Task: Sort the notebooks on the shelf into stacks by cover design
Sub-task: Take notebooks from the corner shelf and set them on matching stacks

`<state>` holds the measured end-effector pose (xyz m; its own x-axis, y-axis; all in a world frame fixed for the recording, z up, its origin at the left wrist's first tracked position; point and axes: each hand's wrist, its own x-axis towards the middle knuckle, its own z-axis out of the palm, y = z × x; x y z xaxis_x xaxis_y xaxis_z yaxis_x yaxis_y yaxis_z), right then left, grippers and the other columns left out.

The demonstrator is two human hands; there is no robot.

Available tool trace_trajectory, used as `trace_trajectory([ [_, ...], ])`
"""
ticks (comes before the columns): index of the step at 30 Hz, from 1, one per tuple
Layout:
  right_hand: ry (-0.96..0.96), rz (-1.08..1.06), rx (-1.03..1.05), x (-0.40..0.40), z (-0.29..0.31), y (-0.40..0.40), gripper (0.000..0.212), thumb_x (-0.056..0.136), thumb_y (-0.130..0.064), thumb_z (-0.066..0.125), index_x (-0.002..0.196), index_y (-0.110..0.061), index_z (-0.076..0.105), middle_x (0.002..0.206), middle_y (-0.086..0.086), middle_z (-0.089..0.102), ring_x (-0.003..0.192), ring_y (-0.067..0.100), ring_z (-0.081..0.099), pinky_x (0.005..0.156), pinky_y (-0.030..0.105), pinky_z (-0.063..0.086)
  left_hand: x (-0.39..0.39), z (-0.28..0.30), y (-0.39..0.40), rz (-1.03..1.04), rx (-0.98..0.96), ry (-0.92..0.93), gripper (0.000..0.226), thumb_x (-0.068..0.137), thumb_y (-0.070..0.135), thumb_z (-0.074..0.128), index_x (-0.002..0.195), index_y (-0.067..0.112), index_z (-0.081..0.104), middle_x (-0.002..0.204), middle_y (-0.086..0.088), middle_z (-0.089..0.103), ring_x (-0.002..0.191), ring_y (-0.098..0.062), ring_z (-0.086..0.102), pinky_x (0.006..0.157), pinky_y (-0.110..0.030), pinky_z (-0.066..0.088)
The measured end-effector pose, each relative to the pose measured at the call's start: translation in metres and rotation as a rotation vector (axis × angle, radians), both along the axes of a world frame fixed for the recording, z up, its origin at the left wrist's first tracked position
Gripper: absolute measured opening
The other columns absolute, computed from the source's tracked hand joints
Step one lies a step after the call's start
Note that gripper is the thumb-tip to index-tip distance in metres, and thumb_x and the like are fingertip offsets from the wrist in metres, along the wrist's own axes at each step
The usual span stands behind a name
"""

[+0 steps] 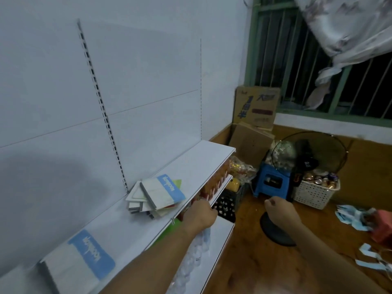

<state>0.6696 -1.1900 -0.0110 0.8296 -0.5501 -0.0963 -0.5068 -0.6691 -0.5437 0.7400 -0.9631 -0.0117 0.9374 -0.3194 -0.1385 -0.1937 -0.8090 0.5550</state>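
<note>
Notebooks: we see a mixed pile (156, 196) lying askew in the middle of the white shelf (197, 164), topped by a blue-banded notebook (163, 190); a green cover (177, 183) shows at its far side and a red edge at its near side.
Sorted stack: we have a second blue-banded notebook (78, 264) lying flat at the near left end of the same shelf, well apart from the pile.
Left hand: our left hand (200, 215) sits at the shelf's front edge, fingers curled, just beside the pile's near corner; we cannot tell whether it grips anything.
Right hand: our right hand (280, 210) hangs clenched over the wooden floor (265, 264), clear of the shelf and holding nothing we can see.
Pile relative to hand: the pile lies beyond and to the left of our left hand, near it but apart.
Risk, sliding: the pile overhangs unevenly, so tugging one cover out could, we judge, drag the others over the front edge.
Risk, mis-sorting: covers below the top are mostly hidden, so we might match by a sliver of colour and stack wrongly.
Risk, knocking: goods on the lower shelf (214, 183) sit close under our left wrist and could be caught.
</note>
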Motion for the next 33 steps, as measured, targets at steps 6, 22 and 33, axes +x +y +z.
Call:
trace_trajectory([
  [6, 0.014, 0.134, -0.039, 0.085, 0.000, 0.003, 0.026, 0.099, -0.030, 0.042, 0.089, -0.011, 0.058, 0.078, 0.007, 0.060, 0.068, 0.019, 0.058, 0.058, 0.030, 0.044, 0.081, -0.015, -0.003, 0.138, -0.004, 0.042, 0.037, 0.087, 0.039, 0.049, 0.103, 0.009, 0.063, 0.107, -0.012, 0.066, 0.097, -0.031, 0.063, 0.082, -0.035, 0.050],
  [22, 0.124, 0.666, 0.120, 0.280, -0.048, 0.134, 0.022, 0.096, -0.028, 0.046, 0.093, -0.013, 0.063, 0.100, 0.010, 0.067, 0.094, 0.026, 0.061, 0.072, 0.023, 0.038, 0.184, -0.071, 0.095, 0.802, 0.018, 0.160, 0.052, 0.087, 0.026, 0.054, 0.130, 0.004, 0.038, 0.133, -0.016, 0.044, 0.124, -0.032, 0.045, 0.097, -0.041, 0.044],
  [33, 0.253, 0.773, 0.197, 0.313, -0.088, 0.156, 0.033, 0.091, -0.021, 0.050, 0.118, -0.001, 0.047, 0.118, 0.021, 0.059, 0.107, 0.036, 0.058, 0.077, 0.028, 0.039, 0.170, -0.090, 0.075, 0.992, -0.267, 0.181, 0.034, 0.086, 0.012, 0.057, 0.115, -0.004, 0.053, 0.111, -0.017, 0.063, 0.098, -0.028, 0.063, 0.084, -0.037, 0.056],
])
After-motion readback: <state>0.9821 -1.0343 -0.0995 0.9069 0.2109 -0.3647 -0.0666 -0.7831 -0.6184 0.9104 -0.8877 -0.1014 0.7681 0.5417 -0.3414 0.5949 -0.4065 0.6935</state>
